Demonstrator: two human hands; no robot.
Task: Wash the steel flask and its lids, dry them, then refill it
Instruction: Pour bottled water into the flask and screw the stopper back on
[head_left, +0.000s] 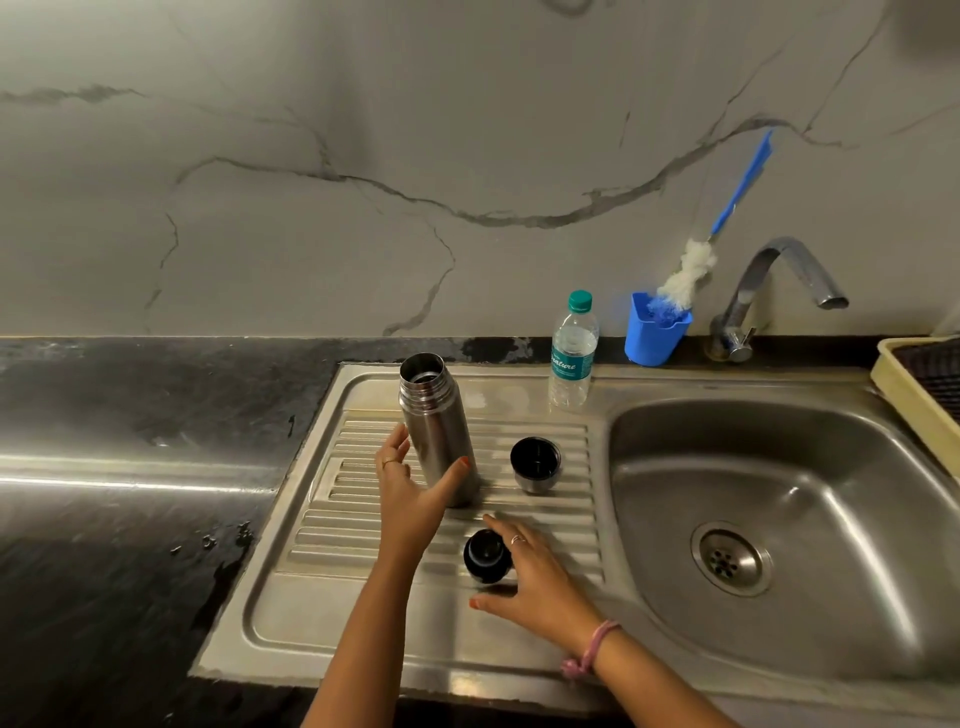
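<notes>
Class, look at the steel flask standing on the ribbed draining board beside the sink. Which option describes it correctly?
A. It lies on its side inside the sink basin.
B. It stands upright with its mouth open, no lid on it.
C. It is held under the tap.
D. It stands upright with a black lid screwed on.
B: the steel flask stands upright on the draining board with its mouth uncovered, while the cup lid and the black stopper sit apart from it.

Both forearms are bare, without sleeves. The left hand (410, 493) wears a ring; the right hand (535, 582) a ring, its wrist a pink thread band (592, 649). Orange-painted nails.
</notes>
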